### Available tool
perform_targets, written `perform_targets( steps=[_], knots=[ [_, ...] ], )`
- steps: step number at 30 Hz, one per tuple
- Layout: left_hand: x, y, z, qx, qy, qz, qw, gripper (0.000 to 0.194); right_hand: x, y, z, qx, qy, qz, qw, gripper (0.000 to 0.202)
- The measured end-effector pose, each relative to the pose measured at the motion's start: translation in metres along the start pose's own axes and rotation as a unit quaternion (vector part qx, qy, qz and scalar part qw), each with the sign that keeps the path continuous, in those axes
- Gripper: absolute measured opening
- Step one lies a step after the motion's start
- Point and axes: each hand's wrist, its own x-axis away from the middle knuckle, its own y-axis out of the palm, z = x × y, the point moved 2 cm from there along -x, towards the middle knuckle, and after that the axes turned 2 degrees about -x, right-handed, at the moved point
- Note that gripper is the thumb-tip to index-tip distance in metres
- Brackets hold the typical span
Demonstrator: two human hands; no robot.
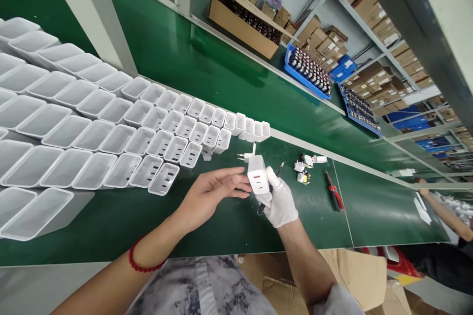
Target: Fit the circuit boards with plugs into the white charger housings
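Observation:
My right hand [281, 202], in a white glove, grips a white charger [258, 177] with a row of port slots facing me. A thin dark tool [261, 208], its kind unclear, is held in the same hand and sticks out on both sides. My left hand [218, 189] is bare, its fingers stretched out beside the charger's left side; whether they touch it I cannot tell. Behind the charger, a white plug piece with metal pins [244, 157] shows. Rows of open white charger housings [162, 179] stand to the left, several with port slots in their bottoms.
On the green bench [314, 226] lie small circuit assemblies [303, 169] and red-handled pliers [335, 194]. Beyond the ledge are a cardboard box [244, 29] and blue trays [308, 73] of parts. A white post [96, 14] rises at left. Another person's arm [445, 214] reaches in at far right.

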Motion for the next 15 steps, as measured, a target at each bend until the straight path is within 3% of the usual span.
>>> perform_targets(
  steps=[7,11,13,14,15],
  knots=[
    [-0.007,-0.003,-0.001,-0.054,0.006,-0.022,0.998,0.036,-0.001,-0.004,-0.007,0.029,-0.034,0.053,0.998,0.042],
    [-0.004,-0.01,-0.003,-0.145,-0.021,-0.012,0.989,0.041,-0.021,-0.018,-0.036,0.117,-0.14,0.095,0.979,0.038],
    [0.002,-0.013,-0.003,-0.234,-0.036,-0.007,0.972,0.043,-0.045,-0.029,-0.061,0.212,-0.239,0.122,0.94,0.042],
    [0.006,-0.014,-0.002,-0.287,-0.04,-0.007,0.957,0.044,-0.061,-0.034,-0.075,0.27,-0.292,0.142,0.906,0.046],
    [0.01,-0.015,-0.001,-0.341,-0.041,-0.007,0.939,0.044,-0.079,-0.039,-0.09,0.347,-0.339,0.186,0.854,0.051]
  ],
)
